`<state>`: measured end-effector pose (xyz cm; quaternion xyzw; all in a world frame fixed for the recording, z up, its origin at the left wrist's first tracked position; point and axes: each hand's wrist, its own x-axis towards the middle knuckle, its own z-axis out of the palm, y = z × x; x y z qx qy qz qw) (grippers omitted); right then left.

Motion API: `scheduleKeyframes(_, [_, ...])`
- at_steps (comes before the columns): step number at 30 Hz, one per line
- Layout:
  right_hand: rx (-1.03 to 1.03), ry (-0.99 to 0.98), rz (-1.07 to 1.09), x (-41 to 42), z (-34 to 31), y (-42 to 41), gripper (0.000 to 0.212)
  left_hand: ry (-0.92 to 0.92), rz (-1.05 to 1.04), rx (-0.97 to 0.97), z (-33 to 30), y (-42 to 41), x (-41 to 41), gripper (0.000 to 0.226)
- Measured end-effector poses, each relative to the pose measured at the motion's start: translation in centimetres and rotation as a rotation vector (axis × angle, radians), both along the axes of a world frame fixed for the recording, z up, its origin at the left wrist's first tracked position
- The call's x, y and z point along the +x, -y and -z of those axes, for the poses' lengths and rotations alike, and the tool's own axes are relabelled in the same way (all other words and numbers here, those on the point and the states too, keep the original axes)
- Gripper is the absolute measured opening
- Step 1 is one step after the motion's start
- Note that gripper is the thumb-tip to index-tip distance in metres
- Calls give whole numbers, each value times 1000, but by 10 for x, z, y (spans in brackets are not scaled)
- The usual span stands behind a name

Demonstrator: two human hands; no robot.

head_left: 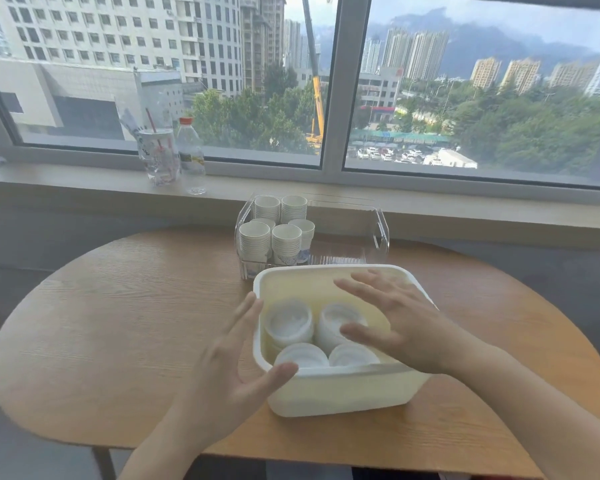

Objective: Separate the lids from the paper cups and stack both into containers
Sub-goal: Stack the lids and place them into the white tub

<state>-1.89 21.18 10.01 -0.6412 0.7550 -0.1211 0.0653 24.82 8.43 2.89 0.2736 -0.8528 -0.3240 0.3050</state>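
Observation:
A white plastic bin [343, 393] stands on the wooden table in front of me and holds several stacks of white lids [288, 323]. Behind it a clear container [380, 233] holds several stacks of white paper cups [255, 237]. My left hand [232, 368] hovers at the bin's left side, fingers straight and spread, holding nothing. Over the bin's right half my right hand [395, 320] floats with its fingers spread, palm down, and it too holds nothing.
The round wooden table [118, 323] reaches to the wall under a window. On the sill stand a clear tumbler with a straw [158, 157] and a plastic water bottle [191, 154].

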Motion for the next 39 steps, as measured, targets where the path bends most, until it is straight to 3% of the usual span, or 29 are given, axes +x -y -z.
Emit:
scheduleKeyframes(7, [76, 76, 63, -10, 10, -50, 84, 52, 47, 5, -3, -5, -28, 124])
scheduleKeyframes(17, [-46, -129, 329, -60, 19, -94, 86, 110, 163, -6, -10, -13, -121, 136])
scheduleKeyframes(20, [-119, -123, 435, -70, 26, -103, 75, 139, 197, -8, -13, -17, -156, 130])
scheduleKeyframes(24, [-232, -101, 504, -90, 43, -106, 98, 191, 231, -17, -17, -18, -200, 125])
scheduleKeyframes(28, [-220, -164, 561, -126, 55, -103, 83, 236, 242, -52, -18, -11, -235, 124])
scheduleKeyframes(34, [-209, -179, 612, -175, 57, -79, 83, 290, 249, -140, -24, 6, -283, 118])
scheduleKeyframes(39, [-222, -165, 609, -219, 56, -47, 80, 262, 187, -114, -18, 43, -319, 95])
